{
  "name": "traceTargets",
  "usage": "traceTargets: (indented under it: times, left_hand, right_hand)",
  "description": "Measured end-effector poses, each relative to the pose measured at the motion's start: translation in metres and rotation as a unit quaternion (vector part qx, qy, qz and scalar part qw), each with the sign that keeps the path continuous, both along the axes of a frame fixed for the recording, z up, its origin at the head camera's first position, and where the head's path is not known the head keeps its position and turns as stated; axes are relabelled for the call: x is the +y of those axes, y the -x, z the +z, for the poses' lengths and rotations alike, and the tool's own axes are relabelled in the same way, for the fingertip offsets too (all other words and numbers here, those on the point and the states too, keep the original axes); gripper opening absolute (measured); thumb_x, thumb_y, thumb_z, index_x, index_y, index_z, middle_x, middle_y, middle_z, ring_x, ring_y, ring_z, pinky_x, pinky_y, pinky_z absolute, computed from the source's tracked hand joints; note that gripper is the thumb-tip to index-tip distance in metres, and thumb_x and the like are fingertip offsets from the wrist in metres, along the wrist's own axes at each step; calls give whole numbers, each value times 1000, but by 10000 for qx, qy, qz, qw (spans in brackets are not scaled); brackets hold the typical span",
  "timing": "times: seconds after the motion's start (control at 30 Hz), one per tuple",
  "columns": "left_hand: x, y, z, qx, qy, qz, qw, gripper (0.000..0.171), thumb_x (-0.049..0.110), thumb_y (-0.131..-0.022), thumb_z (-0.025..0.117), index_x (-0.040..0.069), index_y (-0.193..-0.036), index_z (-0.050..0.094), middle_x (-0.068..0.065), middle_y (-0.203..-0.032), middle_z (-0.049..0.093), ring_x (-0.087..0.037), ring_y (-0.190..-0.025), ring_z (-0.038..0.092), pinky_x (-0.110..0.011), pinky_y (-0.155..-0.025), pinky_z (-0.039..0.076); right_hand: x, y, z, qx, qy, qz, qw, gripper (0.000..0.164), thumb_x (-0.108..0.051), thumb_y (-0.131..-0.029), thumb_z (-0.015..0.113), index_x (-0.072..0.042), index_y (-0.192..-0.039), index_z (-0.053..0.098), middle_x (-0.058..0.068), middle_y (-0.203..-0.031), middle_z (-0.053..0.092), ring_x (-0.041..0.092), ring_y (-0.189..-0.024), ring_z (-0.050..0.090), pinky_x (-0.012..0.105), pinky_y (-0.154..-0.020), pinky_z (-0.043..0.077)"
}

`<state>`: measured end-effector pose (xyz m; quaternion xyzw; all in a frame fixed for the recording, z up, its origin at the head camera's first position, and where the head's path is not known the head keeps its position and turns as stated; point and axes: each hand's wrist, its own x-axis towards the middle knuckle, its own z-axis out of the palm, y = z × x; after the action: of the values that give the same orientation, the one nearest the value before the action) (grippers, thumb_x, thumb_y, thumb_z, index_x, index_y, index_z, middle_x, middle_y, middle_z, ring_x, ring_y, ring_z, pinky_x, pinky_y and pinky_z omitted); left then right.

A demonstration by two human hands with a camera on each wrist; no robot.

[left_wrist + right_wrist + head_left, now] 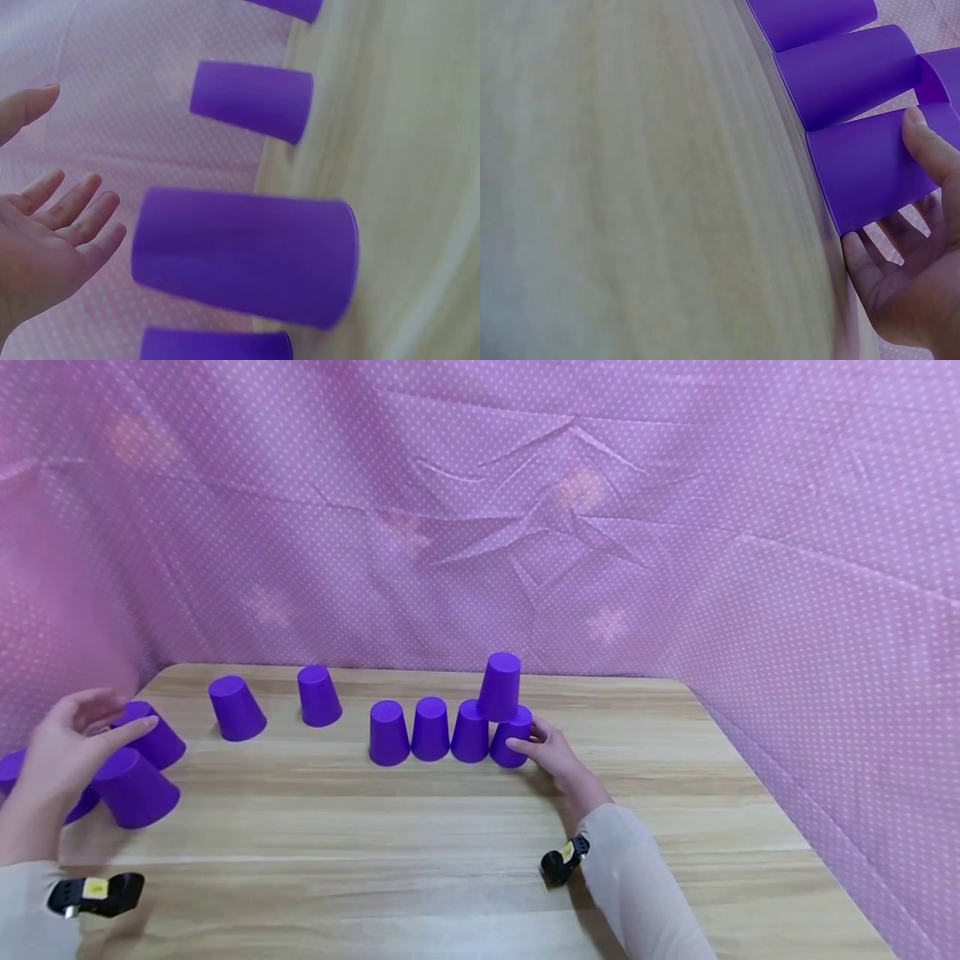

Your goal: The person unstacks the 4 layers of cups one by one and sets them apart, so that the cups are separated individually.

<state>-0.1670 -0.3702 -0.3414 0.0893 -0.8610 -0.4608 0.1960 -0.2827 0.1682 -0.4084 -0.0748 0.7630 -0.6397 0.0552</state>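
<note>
Tabletop (360,877) of pale wood fills the near part of the head view, with a black wrist camera (97,895) at the left sleeve (30,914) and another camera (558,864) at the right sleeve (641,885).

The left hand (63,756) is loose, thumb apart from the fingers, gripping nothing; the left wrist view shows a gap between its fingertips and the purple cups. Just beside it stand a near cup (138,793) and a second cup (162,747). More purple (9,767) shows at the left edge, partly hidden by the hand; whether that is one cup or two, I cannot tell.

Farther out, the right hand (555,750) holds the end cup (504,737) of a row of four, thumb on one side, fingers on the other. Next to it come the third cup (469,739), middle cup (431,731) and first cup (389,735), all mouth down, bases touching or nearly so. An upper cup (500,689) straddles the end cup and its neighbour.

The step in hand looks like steadying the end cup under that upper one; the next move calls for easing the fingers off without nudging either.

Beyond stand two separate cups, a left one (237,714) and a right one (319,700), then dotted pink cloth (480,568).
</note>
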Motion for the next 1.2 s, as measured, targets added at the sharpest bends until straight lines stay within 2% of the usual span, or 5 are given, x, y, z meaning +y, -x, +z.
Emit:
traceTargets:
  times: [0.2,0.7,0.87,1.0,1.2]
  left_hand:
    - [-27,45,-27,229,-181,-337,9990,69,25,-76,67,24,-133,28,6,-120,40,-1,-104,38,-3,-80,30]
    - [-6,118,-70,721,-870,-1090,9876,63,14,-74,69,18,-128,38,-3,-121,45,-12,-106,44,-13,-78,40]
    - [0,140,-92,1115,-1792,-1375,9677,64,7,-71,70,14,-127,40,-11,-122,45,-19,-107,45,-13,-76,42]
    - [24,137,-81,1339,-2718,-1999,9318,59,-1,-72,68,9,-124,43,-14,-118,48,-22,-102,50,-21,-79,44]
    - [85,101,-30,1289,-2977,-2583,9100,50,0,-75,65,7,-120,44,-7,-114,53,-17,-99,52,-22,-80,44]
  right_hand:
    - [0,4,-5,84,51,6,10000,58,-18,-72,70,-8,-124,45,14,-113,52,26,-105,47,37,-92,35]
    - [-1,3,-5,-37,46,-97,9999,58,-17,-72,70,-9,-124,46,13,-114,52,27,-106,46,37,-93,34]
    - [-1,4,-7,47,-28,-64,10000,60,-19,-71,70,-7,-124,45,15,-114,52,27,-106,47,38,-92,35]
    - [-1,4,-6,114,9,-79,9999,59,-19,-71,71,-7,-123,46,16,-112,52,28,-105,47,39,-92,35]
    - [-1,4,-6,148,-37,-40,9999,58,-20,-72,70,-7,-123,46,15,-112,53,28,-104,47,39,-91,36]
